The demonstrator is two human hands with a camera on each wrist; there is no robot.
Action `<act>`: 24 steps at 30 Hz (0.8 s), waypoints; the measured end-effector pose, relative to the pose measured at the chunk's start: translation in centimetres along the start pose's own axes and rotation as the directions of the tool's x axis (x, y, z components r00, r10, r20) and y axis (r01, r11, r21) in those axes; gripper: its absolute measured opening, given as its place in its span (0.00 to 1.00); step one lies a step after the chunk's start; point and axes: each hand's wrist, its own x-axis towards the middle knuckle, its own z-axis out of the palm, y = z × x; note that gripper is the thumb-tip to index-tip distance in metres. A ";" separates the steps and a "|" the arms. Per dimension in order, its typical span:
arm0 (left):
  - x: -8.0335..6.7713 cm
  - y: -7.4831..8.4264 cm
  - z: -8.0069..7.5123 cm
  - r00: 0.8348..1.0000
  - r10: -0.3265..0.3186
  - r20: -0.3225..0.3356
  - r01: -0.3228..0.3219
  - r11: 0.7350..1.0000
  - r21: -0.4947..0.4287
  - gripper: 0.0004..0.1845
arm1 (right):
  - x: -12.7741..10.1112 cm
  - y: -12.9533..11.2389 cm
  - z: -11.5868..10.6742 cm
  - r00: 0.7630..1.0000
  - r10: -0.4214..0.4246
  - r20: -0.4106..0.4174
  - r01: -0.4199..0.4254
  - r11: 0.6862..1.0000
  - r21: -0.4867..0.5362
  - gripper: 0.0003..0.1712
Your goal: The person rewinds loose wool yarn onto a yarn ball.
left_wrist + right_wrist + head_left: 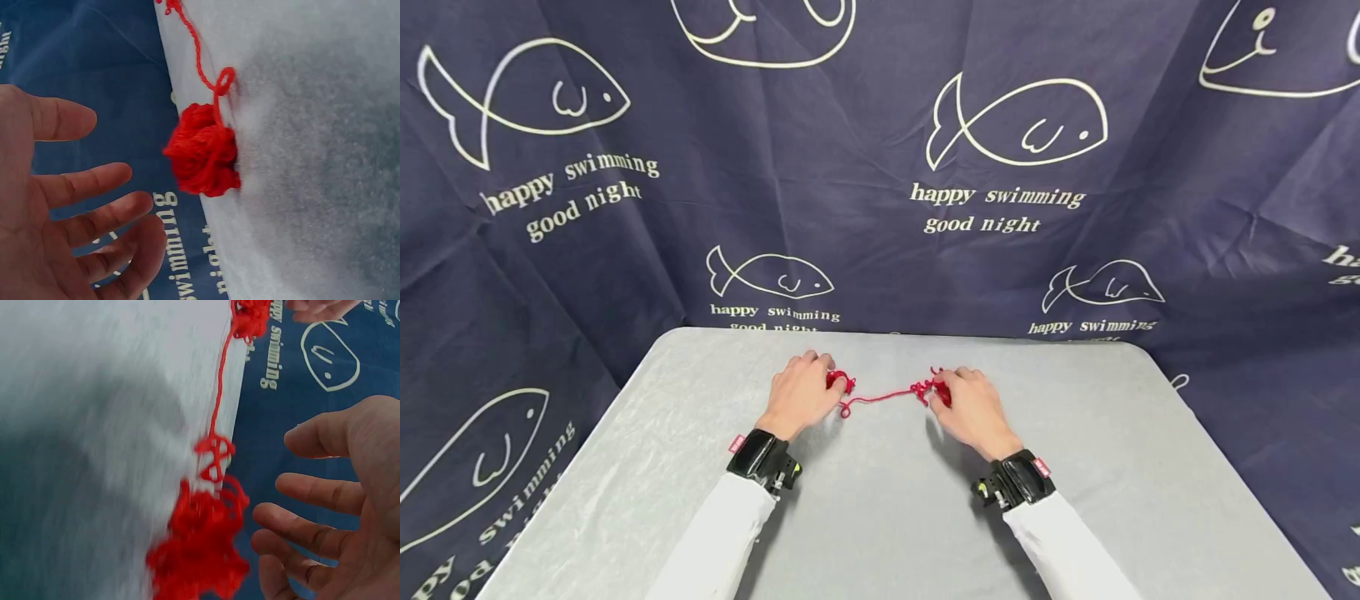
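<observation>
A small red yarn ball (839, 381) (203, 156) lies on the grey table (880, 508). A thin red strand (883, 397) runs from it to a looser red yarn clump (937, 390) (200, 550). My left hand (803, 390) hovers just left of the ball; in the left wrist view its fingers (94, 187) are spread and hold nothing. My right hand (968, 402) sits just right of the clump, its fingers (312, 494) also spread and apart from the yarn. The strand forms a small loop (225, 78) beside the ball.
A navy cloth backdrop (880, 167) printed with white fish and lettering hangs behind and around the table. Its rounded far edge (895, 333) lies just beyond the hands. Black wrist-worn cameras (760, 457) sit on both white sleeves.
</observation>
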 end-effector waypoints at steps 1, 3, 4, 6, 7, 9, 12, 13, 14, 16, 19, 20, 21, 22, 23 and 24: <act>0.2 -0.1 0.1 1.000 -0.006 0.009 0.006 1.000 0.003 0.16 | 0.2 -0.3 0.3 1.000 -0.001 0.014 0.000 1.000 0.012 0.16; 0.6 -0.4 0.3 0.999 -0.019 0.026 0.019 1.000 0.007 0.14 | 0.7 -1.1 0.9 0.999 -0.012 0.035 0.011 0.999 0.039 0.13; 0.8 -0.6 0.5 0.999 -0.025 0.033 0.025 1.000 0.007 0.13 | 1.0 -1.6 1.2 0.998 -0.018 0.053 0.015 0.998 0.054 0.12; 1.2 -0.9 0.7 0.998 -0.040 0.049 0.040 0.999 0.005 0.12 | 1.6 -2.6 1.8 0.995 -0.030 0.090 0.023 0.996 0.083 0.11; 1.4 -1.0 0.8 0.997 -0.049 0.060 0.049 0.999 0.004 0.12 | 1.8 -3.1 2.2 0.993 -0.039 0.107 0.029 0.995 0.093 0.11; 1.8 -1.2 1.1 0.994 -0.065 0.083 0.065 0.998 0.004 0.12 | 2.4 -4.1 2.9 0.987 -0.051 0.151 0.033 0.993 0.114 0.10; 2.2 -1.3 1.4 0.988 -0.098 0.121 0.098 0.995 0.005 0.12 | 3.1 -5.7 4.0 0.978 -0.058 0.200 0.029 0.989 0.143 0.10; 2.4 -1.3 1.4 0.986 -0.106 0.130 0.106 0.994 0.007 0.12 | 3.3 -6.1 4.4 0.976 -0.056 0.212 0.025 0.989 0.148 0.09; 2.5 -1.3 1.5 0.984 -0.115 0.140 0.114 0.993 0.013 0.12 | 3.5 -6.6 4.7 0.973 -0.056 0.223 0.020 0.987 0.158 0.09; 2.9 -1.2 1.6 0.979 -0.131 0.155 0.129 0.991 0.024 0.13 | 4.0 -7.4 5.4 0.970 -0.056 0.236 0.016 0.985 0.170 0.08; 3.2 -1.2 1.7 0.973 -0.148 0.176 0.144 0.989 0.035 0.14 | 4.6 -8.4 6.3 0.967 -0.047 0.250 0.004 0.985 0.173 0.09; 3.3 -1.2 1.8 0.970 -0.154 0.186 0.150 0.988 0.036 0.14 | 4.7 -8.6 6.6 0.966 -0.047 0.253 0.003 0.985 0.174 0.09; 3.3 -1.3 1.8 0.968 -0.158 0.196 0.154 0.987 0.035 0.14 | 4.8 -8.9 6.9 0.966 -0.044 0.254 0.001 0.986 0.166 0.09; 3.4 -1.4 1.8 0.965 -0.161 0.205 0.158 0.987 0.034 0.15 | 4.9 -9.1 7.2 0.966 -0.038 0.257 -0.004 0.987 0.162 0.10; 3.4 -1.5 1.8 0.963 -0.164 0.216 0.161 0.986 0.032 0.15 | 5.0 -9.3 7.4 0.966 -0.031 0.257 -0.010 0.987 0.158 0.10; 3.4 -1.6 1.8 0.959 -0.168 0.227 0.166 0.986 0.031 0.16 | 5.0 -9.5 7.5 0.966 -0.026 0.255 -0.013 0.988 0.151 0.10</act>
